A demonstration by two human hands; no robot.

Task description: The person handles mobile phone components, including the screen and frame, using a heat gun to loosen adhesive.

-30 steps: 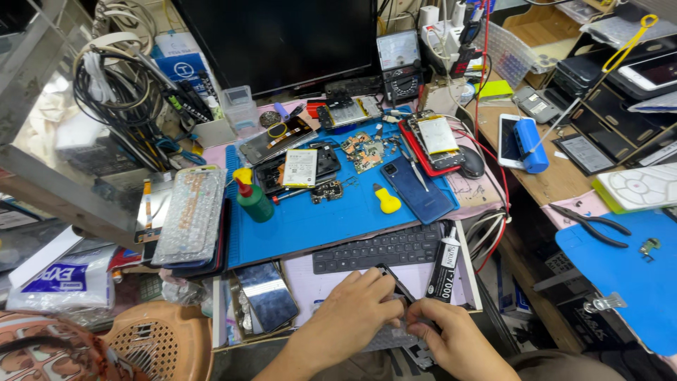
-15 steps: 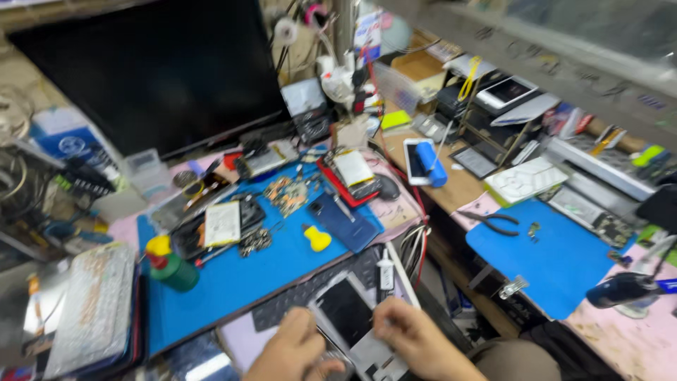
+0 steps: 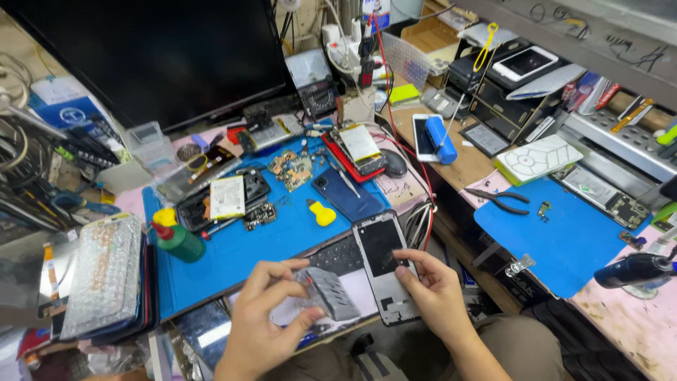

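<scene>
Fingers (image 3: pixel 293 282) of left hand (image 3: pixel 264 321) pinch grey strip (image 3: pixel 331 293) (right hand (image 3: pixel 430 293) on phone frame (image 3: pixel 384 264)).

Keyboard (image 3: pixel 337 252) partly under phone frame (image 3: pixel 384 264)

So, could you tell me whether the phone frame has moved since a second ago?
Yes. The phone frame, earlier under both hands in front of the keyboard, now lies at the keyboard's right end, under the right hand.

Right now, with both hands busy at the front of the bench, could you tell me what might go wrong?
The phone frame lies at the bench's front edge under the right hand; a nudge could tip it off. The left hand holds a thin grey part in its fingertips, easy to bend or drop. The green bottle stands close by the left forearm's path and might be knocked over.
</scene>
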